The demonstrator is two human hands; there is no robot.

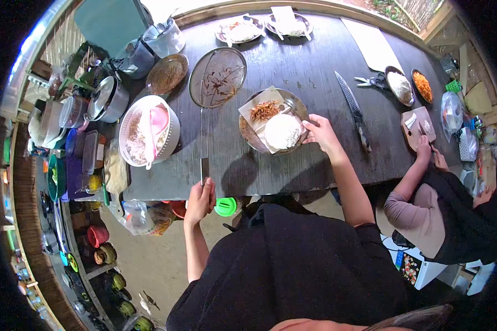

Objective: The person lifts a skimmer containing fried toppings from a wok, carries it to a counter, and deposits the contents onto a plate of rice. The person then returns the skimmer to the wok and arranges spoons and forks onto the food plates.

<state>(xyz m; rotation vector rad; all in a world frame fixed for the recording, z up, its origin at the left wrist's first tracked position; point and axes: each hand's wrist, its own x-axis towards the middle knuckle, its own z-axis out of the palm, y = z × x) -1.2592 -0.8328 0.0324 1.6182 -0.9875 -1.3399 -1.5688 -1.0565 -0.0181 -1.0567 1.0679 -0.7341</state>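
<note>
At table (pixel 171 182) | left hand (pixel 200 199) clenched on strainer (pixel 221 77) | right hand (pixel 321 134) pinching plate (pixel 296 103)

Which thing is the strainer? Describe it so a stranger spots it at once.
Find the dark table, then the wearer's left hand at its near edge. Follow the long handle it grips to the strainer; mesh and handle set it apart from the brown plate beside it.

Hands (pixel 200 198) on strainer (pixel 225 59) — and plate (pixel 297 104)
</note>
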